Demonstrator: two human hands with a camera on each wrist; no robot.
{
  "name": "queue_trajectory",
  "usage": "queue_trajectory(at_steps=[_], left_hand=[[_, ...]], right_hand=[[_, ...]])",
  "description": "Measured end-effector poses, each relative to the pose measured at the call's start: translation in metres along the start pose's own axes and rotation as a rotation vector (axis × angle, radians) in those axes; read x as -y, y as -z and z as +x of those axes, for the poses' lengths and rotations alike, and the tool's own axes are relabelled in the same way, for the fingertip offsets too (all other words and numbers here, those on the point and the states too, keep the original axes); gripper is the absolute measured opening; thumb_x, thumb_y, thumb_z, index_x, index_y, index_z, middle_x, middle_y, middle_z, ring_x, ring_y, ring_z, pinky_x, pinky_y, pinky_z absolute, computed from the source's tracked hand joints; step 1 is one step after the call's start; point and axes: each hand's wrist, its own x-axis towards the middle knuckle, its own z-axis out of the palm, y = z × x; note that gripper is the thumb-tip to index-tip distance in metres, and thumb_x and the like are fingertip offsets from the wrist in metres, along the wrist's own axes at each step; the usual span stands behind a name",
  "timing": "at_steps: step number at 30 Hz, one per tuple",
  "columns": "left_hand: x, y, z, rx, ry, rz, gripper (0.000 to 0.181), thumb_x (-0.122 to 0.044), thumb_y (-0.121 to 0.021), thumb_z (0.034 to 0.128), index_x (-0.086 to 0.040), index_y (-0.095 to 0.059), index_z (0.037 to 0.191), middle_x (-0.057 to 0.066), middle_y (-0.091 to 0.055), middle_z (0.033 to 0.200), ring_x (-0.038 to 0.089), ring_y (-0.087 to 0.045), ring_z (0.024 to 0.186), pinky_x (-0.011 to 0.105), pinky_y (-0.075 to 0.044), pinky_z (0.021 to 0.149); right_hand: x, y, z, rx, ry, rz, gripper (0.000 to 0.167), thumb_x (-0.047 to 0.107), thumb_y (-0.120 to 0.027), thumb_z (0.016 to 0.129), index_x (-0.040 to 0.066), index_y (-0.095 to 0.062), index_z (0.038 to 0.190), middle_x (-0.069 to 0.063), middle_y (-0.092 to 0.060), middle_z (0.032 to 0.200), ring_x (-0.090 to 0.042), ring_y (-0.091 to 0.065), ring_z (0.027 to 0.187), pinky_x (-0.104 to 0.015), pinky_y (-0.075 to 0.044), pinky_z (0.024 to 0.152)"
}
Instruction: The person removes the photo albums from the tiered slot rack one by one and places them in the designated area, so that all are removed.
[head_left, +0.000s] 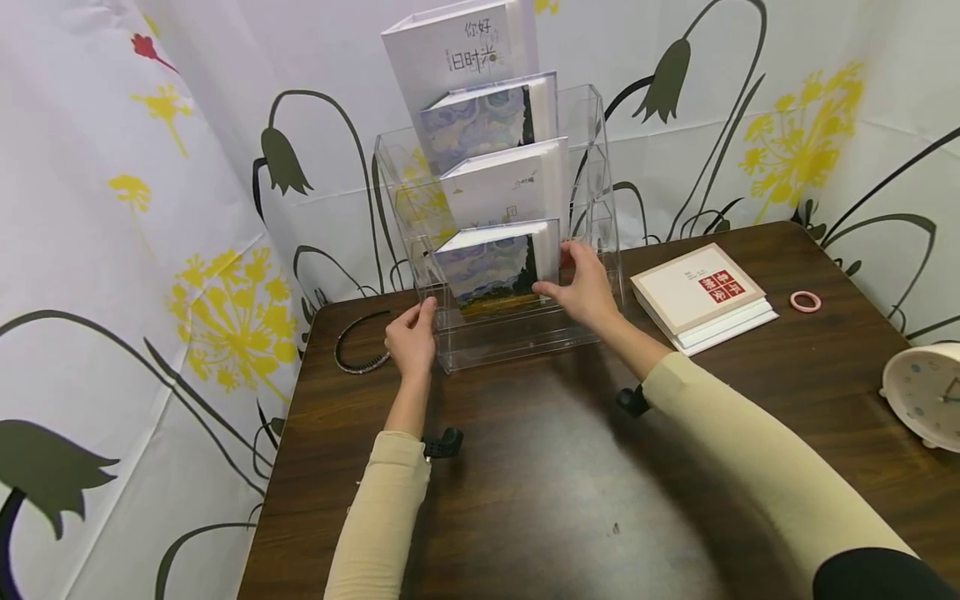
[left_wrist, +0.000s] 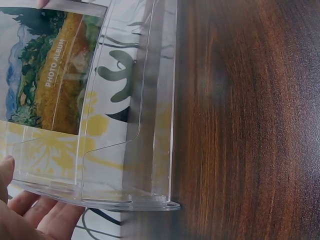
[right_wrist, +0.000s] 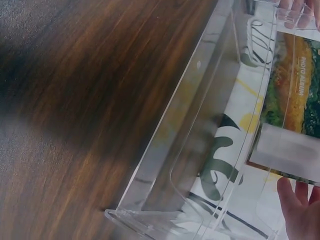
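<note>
A clear acrylic display rack (head_left: 517,340) stands on the table with photo albums stacked upright in its tiers. In its lower tier sits a photo album (head_left: 487,273) with a painted landscape cover; "PHOTO ALBUM" is legible in the left wrist view. My right hand (head_left: 588,287) holds this album at its right edge, thumb on the front. With my left hand (head_left: 411,342) I grip the rack's left side panel, thumb inside and fingers outside, as the left wrist view shows. Behind rise a white album (head_left: 502,187), another painted album (head_left: 480,125) and a taller white album (head_left: 457,62).
Right of the rack lies a small stack of albums, the top one cream (head_left: 701,287) with a red print. Beyond are a pink ring (head_left: 805,302) and a round clock (head_left: 926,396). A dark headband (head_left: 356,364) lies at the left. Patterned curtains hang behind the table (head_left: 540,483).
</note>
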Motion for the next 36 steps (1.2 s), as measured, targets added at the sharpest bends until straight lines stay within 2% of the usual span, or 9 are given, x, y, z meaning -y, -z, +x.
queue_trajectory(at_steps=[3, 6, 10, 14, 18, 29, 33, 36], left_hand=[[0.000, 0.001, 0.000, -0.008, 0.006, -0.009, 0.044, -0.046, -0.072, 0.0875, -0.009, -0.076, 0.110, 0.010, -0.074, 0.102, 0.027, -0.066, 0.087, 0.039, -0.051, 0.083], [0.000, 0.001, 0.000, -0.008, 0.007, -0.012, 0.044, -0.046, -0.073, 0.0870, -0.009, -0.076, 0.110, 0.010, -0.074, 0.101, 0.029, -0.067, 0.082, 0.039, -0.052, 0.079], [0.001, 0.001, 0.000, -0.010, -0.004, 0.003, 0.045, -0.047, -0.073, 0.0868, -0.008, -0.076, 0.110, 0.010, -0.074, 0.103, 0.028, -0.066, 0.093, 0.040, -0.049, 0.087], [0.000, 0.001, 0.001, -0.020, -0.014, 0.007, 0.044, -0.045, -0.074, 0.0866, -0.008, -0.076, 0.108, 0.011, -0.073, 0.104, 0.028, -0.063, 0.104, 0.043, -0.045, 0.094], [0.000, 0.001, 0.002, -0.022, -0.012, 0.011, 0.044, -0.046, -0.073, 0.0863, -0.008, -0.077, 0.108, 0.010, -0.073, 0.104, 0.029, -0.063, 0.104, 0.043, -0.045, 0.094], [0.000, 0.001, 0.000, -0.013, 0.004, 0.020, 0.045, -0.048, -0.072, 0.0864, -0.009, -0.077, 0.109, 0.010, -0.073, 0.108, 0.029, -0.062, 0.109, 0.044, -0.044, 0.096], [-0.001, 0.001, 0.000, -0.011, 0.005, 0.018, 0.043, -0.046, -0.073, 0.0868, -0.009, -0.077, 0.109, 0.010, -0.073, 0.108, 0.029, -0.062, 0.109, 0.044, -0.043, 0.097], [-0.001, 0.001, 0.000, -0.006, 0.001, 0.015, 0.044, -0.047, -0.073, 0.0870, -0.009, -0.076, 0.109, 0.009, -0.073, 0.107, 0.029, -0.062, 0.108, 0.044, -0.043, 0.097]], right_hand=[[0.000, -0.001, 0.001, 0.035, -0.016, 0.004, 0.055, 0.012, -0.086, 0.076, -0.003, -0.053, 0.117, -0.017, -0.052, 0.113, -0.030, -0.058, 0.104, -0.036, -0.051, 0.091], [-0.001, -0.001, 0.001, 0.091, -0.028, 0.016, 0.053, 0.012, -0.085, 0.078, 0.000, -0.053, 0.118, -0.017, -0.057, 0.115, -0.032, -0.062, 0.106, -0.039, -0.051, 0.091], [-0.003, -0.002, 0.002, 0.161, -0.029, 0.018, 0.054, 0.015, -0.085, 0.078, 0.002, -0.055, 0.122, -0.017, -0.063, 0.117, -0.035, -0.063, 0.110, -0.042, -0.050, 0.093], [-0.001, -0.003, 0.001, 0.180, -0.029, -0.007, 0.046, 0.019, -0.085, 0.079, 0.001, -0.060, 0.114, -0.016, -0.067, 0.114, -0.034, -0.064, 0.110, -0.042, -0.051, 0.092], [-0.002, -0.003, -0.001, 0.167, -0.016, 0.008, 0.038, 0.020, -0.084, 0.079, 0.001, -0.064, 0.104, -0.016, -0.069, 0.108, -0.033, -0.066, 0.106, -0.039, -0.053, 0.090], [-0.005, 0.004, -0.008, 0.080, 0.124, 0.107, 0.023, 0.008, -0.085, 0.076, -0.001, -0.067, 0.087, -0.014, -0.072, 0.092, -0.030, -0.070, 0.096, -0.037, -0.055, 0.084], [-0.002, 0.014, -0.010, 0.036, 0.157, 0.173, 0.020, 0.006, -0.084, 0.076, -0.001, -0.067, 0.084, -0.014, -0.072, 0.087, -0.030, -0.070, 0.091, -0.035, -0.056, 0.083], [0.000, 0.023, -0.014, -0.009, 0.158, 0.227, 0.021, 0.005, -0.084, 0.076, -0.002, -0.068, 0.089, -0.015, -0.072, 0.089, -0.029, -0.070, 0.090, -0.033, -0.055, 0.083]])
